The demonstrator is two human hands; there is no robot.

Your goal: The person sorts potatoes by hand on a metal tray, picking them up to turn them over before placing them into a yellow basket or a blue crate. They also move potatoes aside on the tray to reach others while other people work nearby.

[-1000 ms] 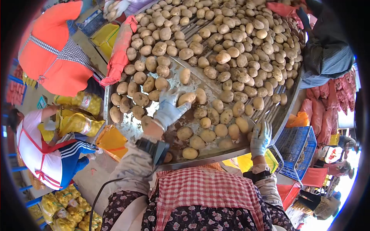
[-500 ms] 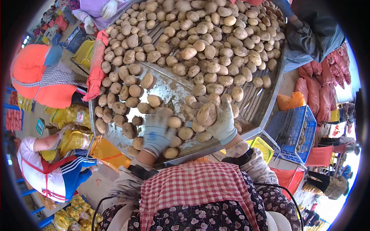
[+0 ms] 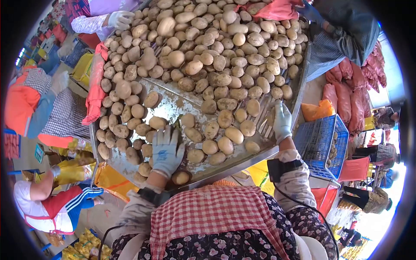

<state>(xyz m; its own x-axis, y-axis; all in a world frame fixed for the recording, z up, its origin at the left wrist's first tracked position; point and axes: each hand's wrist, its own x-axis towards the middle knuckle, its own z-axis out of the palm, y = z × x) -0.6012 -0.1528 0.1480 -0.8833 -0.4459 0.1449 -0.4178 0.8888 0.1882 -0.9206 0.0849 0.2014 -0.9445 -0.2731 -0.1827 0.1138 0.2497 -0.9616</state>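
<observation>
My left hand (image 3: 167,152), in a pale blue-grey glove, lies flat with fingers stretched out at the near side of the metal sorting table (image 3: 197,171). It touches potatoes in the left group, and a single potato (image 3: 180,177) sits just below its wrist. My right hand (image 3: 282,122), gloved too, is at the table's right edge with its fingers extended and no potato visible in it. Between the hands lies a loose cluster of potatoes (image 3: 225,145). A large heap of potatoes (image 3: 216,65) covers the far part, partly over slats.
A co-worker's gloved hand (image 3: 121,20) reaches over the far left edge. Another person in dark clothing stands at the far right. Beside the table on the right is a blue crate (image 3: 318,145); a yellow-orange sack (image 3: 113,180) hangs at the near left. Pink sacks (image 3: 346,102) are stacked beyond.
My right hand has moved right to the table edge and no longer holds the large potato. My left hand has slowed and lies flat. The co-worker's hand has come over the potatoes.
</observation>
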